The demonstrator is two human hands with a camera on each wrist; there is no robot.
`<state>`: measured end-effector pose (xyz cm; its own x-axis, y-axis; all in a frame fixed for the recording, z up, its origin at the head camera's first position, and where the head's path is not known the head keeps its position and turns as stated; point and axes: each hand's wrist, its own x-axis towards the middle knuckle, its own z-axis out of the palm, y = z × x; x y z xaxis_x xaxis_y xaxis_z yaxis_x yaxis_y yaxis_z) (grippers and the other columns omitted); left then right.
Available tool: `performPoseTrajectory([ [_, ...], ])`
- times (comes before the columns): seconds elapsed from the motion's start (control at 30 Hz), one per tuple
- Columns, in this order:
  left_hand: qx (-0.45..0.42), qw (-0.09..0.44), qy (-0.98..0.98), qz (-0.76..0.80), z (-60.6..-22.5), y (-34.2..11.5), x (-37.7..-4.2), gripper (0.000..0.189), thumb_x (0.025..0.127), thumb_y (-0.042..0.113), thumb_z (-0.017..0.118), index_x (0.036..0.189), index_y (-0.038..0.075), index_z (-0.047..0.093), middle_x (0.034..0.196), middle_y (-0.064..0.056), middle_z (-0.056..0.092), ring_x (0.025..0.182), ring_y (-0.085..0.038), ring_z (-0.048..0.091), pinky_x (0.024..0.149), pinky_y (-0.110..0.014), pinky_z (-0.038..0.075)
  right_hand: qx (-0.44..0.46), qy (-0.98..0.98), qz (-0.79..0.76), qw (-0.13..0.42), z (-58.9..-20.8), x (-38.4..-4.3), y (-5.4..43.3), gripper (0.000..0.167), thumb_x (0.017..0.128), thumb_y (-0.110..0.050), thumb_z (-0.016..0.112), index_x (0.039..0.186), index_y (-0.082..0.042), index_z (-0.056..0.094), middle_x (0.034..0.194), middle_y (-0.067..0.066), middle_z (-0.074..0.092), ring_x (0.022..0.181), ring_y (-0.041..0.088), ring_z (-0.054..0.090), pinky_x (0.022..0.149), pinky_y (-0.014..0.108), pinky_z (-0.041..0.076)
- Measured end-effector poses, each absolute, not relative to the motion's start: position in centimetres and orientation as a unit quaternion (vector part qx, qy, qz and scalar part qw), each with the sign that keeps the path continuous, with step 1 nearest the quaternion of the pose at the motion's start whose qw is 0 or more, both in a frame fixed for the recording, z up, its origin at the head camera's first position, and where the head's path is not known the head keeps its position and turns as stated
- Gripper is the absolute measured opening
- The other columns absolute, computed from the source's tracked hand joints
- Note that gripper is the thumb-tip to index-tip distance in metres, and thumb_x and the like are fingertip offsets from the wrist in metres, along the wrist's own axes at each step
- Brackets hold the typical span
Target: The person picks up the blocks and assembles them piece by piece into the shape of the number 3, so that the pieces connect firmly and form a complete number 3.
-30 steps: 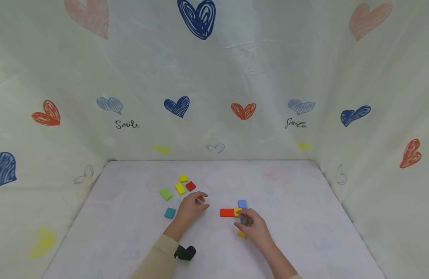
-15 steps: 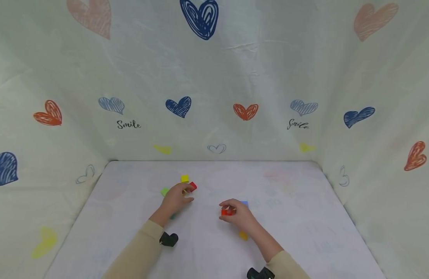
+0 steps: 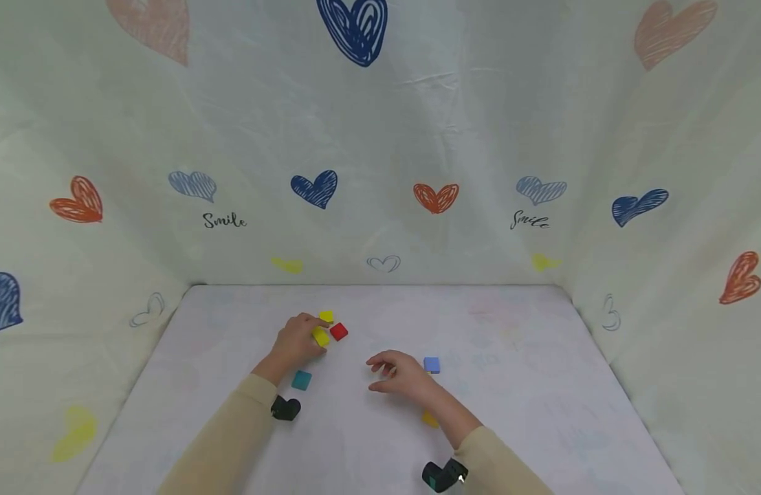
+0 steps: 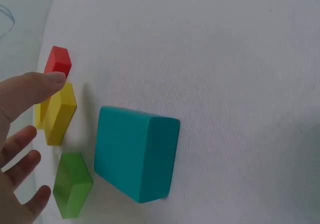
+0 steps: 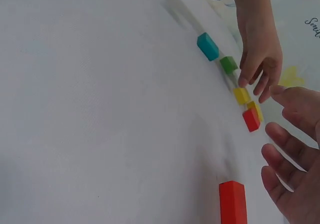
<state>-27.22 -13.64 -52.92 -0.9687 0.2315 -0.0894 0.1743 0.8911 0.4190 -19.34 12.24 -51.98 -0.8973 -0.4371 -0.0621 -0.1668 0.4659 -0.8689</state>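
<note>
My left hand hovers at the far-left group of blocks, its thumb and fingers spread beside the nearer yellow block. In the left wrist view the thumb overlaps the red block and the yellow block, and nothing is gripped. The green block lies under the fingers, hidden from the head view. A teal block sits close to the left wrist. My right hand floats mid-table with loosely bent fingers, holding nothing. It hides the long red block from the head view.
A second yellow block lies behind the left fingers. Right of the right hand, a light blue block and an orange-yellow block lie on the white tabletop. A curtain with printed hearts stands behind the table.
My left hand has moved left and away to the yellow blocks. My right hand has shifted left from the small cluster, past the long red block.
</note>
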Motion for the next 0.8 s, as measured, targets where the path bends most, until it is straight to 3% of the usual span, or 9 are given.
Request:
performPoseTrajectory([
  [0.47,0.086,0.117,0.971,0.192,-53.8,-14.2,-28.0,0.052,0.079,0.017,0.082,0.127,0.014,0.063,0.129,-0.017,0.052,0.115,-0.035,0.045,0.098,-0.054,0.040,-0.191,0.852,-0.461,0.161,-52.5,-20.3,10.9,0.040,0.081,-0.012,0.079,0.117,-0.001,0.066,0.100,0.008,0.065,0.091,0.026,0.056,0.073,0.026,0.046],
  [0.8,0.103,0.099,0.975,0.173,-54.0,-14.4,-27.7,0.040,0.080,0.018,0.080,0.118,0.012,0.067,0.106,-0.009,0.060,0.097,-0.027,0.050,0.089,-0.046,0.046,-0.179,0.864,-0.442,0.163,-52.4,-20.2,10.7,0.039,0.081,-0.013,0.079,0.117,-0.007,0.067,0.099,0.004,0.065,0.089,0.021,0.056,0.072,0.024,0.047],
])
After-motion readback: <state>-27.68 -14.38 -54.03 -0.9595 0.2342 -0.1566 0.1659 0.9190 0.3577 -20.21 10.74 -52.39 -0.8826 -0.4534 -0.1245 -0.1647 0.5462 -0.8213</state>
